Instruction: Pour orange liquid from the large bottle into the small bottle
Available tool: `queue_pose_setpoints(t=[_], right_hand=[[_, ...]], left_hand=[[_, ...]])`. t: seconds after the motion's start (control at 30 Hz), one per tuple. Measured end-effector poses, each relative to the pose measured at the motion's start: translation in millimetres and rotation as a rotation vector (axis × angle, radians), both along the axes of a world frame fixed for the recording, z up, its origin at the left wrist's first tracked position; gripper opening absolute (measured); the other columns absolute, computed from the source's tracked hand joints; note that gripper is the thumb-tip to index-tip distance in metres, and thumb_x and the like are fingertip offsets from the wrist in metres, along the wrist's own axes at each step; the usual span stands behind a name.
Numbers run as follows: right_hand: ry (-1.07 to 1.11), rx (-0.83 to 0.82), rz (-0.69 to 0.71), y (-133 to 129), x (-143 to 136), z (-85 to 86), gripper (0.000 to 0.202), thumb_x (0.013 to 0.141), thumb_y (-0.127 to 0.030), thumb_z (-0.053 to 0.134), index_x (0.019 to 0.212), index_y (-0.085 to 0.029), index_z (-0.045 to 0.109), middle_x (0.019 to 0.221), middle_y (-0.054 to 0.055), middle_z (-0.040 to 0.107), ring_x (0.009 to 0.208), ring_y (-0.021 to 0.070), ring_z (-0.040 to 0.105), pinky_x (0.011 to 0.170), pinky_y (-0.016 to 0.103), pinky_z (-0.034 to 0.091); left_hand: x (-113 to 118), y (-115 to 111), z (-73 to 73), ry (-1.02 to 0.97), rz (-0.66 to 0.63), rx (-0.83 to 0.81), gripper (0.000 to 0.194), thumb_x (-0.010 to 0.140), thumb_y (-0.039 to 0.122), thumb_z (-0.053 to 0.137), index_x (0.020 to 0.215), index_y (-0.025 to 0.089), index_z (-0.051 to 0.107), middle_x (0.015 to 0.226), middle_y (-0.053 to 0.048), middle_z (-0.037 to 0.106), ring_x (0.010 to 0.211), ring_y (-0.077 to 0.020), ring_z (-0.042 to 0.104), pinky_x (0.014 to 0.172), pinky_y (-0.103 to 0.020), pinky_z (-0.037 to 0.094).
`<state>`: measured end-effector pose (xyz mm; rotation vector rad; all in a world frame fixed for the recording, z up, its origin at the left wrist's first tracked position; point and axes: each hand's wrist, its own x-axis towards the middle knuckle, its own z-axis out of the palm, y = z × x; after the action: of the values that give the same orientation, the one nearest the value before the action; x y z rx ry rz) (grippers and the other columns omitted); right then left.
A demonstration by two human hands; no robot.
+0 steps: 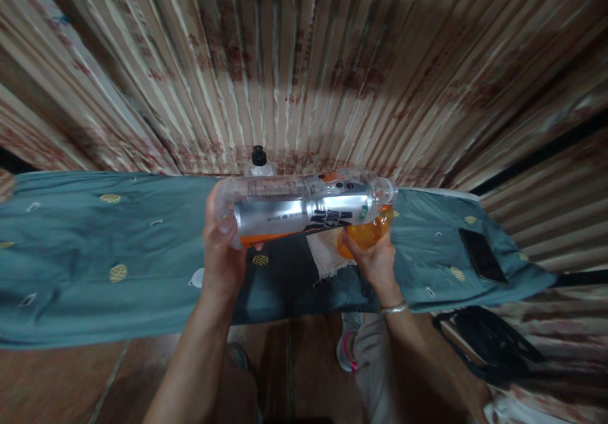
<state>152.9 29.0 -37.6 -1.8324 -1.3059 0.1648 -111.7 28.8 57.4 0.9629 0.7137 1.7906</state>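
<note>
My left hand (223, 247) is closed round the base end of a large clear plastic bottle (299, 212) with a silver and orange label. The bottle lies almost level in the air, its neck pointing right. Below that neck, my right hand (375, 259) grips a smaller orange container (363, 237), which looks like a bottle. The big bottle hides part of its top, so I cannot tell whether the two mouths touch or whether liquid is flowing. Under the orange container lies a whitish cloth (323, 256).
A teal cloth with yellow prints covers the narrow table (156, 285). Behind the big bottle stands a clear bottle with a black top (259, 158). A white round piece (197, 278) lies near my left wrist, a phone (482, 256) at right. Curtains (294, 63) hang behind; a dark bag (494, 342) sits lower right.
</note>
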Motion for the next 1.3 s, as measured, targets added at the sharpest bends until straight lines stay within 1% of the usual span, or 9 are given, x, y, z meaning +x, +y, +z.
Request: queue_pose_setpoints(t=[0.17,0.3,0.43,0.63,0.83,0.9,1.13,1.23,1.3], right_hand=[[0.008,-0.009,-0.012,-0.5,-0.6,0.4,0.097,0.062,-0.077,0.069,0.132,-0.011,0.052,0.118,0.023,0.070,0.101,0.0369,0.071,0.085,0.048,0.056],[0.007,-0.011,-0.029,-0.2,-0.8,-1.1,0.098,0.061,-0.079,0.069,0.130,-0.011,0.053,0.113,0.022,0.072,0.099,0.0370,0.072,0.083,0.047,0.057],[0.015,-0.002,-0.032,-0.3,-0.4,-1.8,0.098,0.061,-0.080,0.069,0.130,-0.012,0.052,0.111,0.021,0.073,0.095,0.0360,0.073,0.081,0.047,0.057],[0.007,0.003,-0.005,-0.9,-0.5,0.4,0.094,0.064,-0.078,0.070,0.131,-0.014,0.052,0.116,0.021,0.072,0.099,0.0357,0.073,0.083,0.046,0.057],[0.028,-0.034,-0.017,-0.9,-0.3,1.8,0.096,0.062,-0.076,0.072,0.131,-0.012,0.052,0.116,0.022,0.072,0.100,0.0367,0.072,0.084,0.048,0.057],[0.028,-0.038,-0.018,-0.6,-0.1,1.6,0.096,0.062,-0.076,0.071,0.131,-0.012,0.051,0.115,0.022,0.072,0.099,0.0368,0.072,0.083,0.048,0.057],[-0.013,0.008,-0.018,-0.3,0.2,-1.8,0.097,0.062,-0.080,0.069,0.130,-0.014,0.052,0.112,0.020,0.073,0.095,0.0353,0.073,0.080,0.045,0.057],[-0.020,0.006,-0.032,-0.4,0.3,-2.8,0.097,0.062,-0.081,0.069,0.129,-0.013,0.052,0.109,0.020,0.073,0.092,0.0351,0.073,0.077,0.044,0.057],[-0.019,0.000,-0.043,-0.5,-0.1,-2.0,0.097,0.063,-0.081,0.069,0.129,-0.012,0.052,0.111,0.022,0.073,0.093,0.0359,0.073,0.078,0.045,0.057]], left_hand=[[1.4,-1.1,2.2,0.004,-0.004,0.011,0.044,0.073,0.047,0.074,0.112,0.027,0.066,0.094,-0.006,0.059,0.058,-0.0152,0.051,0.037,-0.024,0.038],[1.4,-1.1,3.7,0.012,0.008,-0.015,0.043,0.071,0.048,0.074,0.108,0.027,0.066,0.090,-0.005,0.057,0.059,-0.0158,0.050,0.037,-0.025,0.038],[1.2,-1.1,3.7,0.027,-0.001,-0.002,0.039,0.072,0.050,0.073,0.103,0.027,0.065,0.088,-0.005,0.056,0.058,-0.0161,0.049,0.037,-0.026,0.037],[1.6,-1.4,4.4,0.025,-0.010,0.022,0.043,0.075,0.046,0.072,0.112,0.028,0.063,0.091,-0.005,0.056,0.060,-0.0164,0.051,0.038,-0.026,0.039],[1.2,-0.6,3.5,-0.008,-0.022,0.021,0.041,0.073,0.047,0.075,0.108,0.027,0.065,0.091,-0.004,0.057,0.060,-0.0158,0.052,0.038,-0.025,0.039],[0.8,-0.2,3.3,-0.014,-0.021,0.018,0.041,0.072,0.047,0.076,0.106,0.026,0.066,0.090,-0.004,0.056,0.060,-0.0156,0.052,0.037,-0.025,0.039],[0.4,0.3,3.5,0.018,-0.005,0.009,0.048,0.071,0.049,0.074,0.113,0.027,0.065,0.091,-0.005,0.058,0.057,-0.0151,0.050,0.035,-0.024,0.038],[0.9,0.1,3.4,0.018,0.004,-0.006,0.047,0.071,0.049,0.074,0.112,0.027,0.065,0.093,-0.006,0.059,0.058,-0.0156,0.050,0.036,-0.024,0.039],[1.1,-0.1,3.4,0.010,-0.001,-0.010,0.045,0.072,0.048,0.074,0.111,0.028,0.065,0.093,-0.006,0.058,0.059,-0.0158,0.050,0.037,-0.025,0.039]])
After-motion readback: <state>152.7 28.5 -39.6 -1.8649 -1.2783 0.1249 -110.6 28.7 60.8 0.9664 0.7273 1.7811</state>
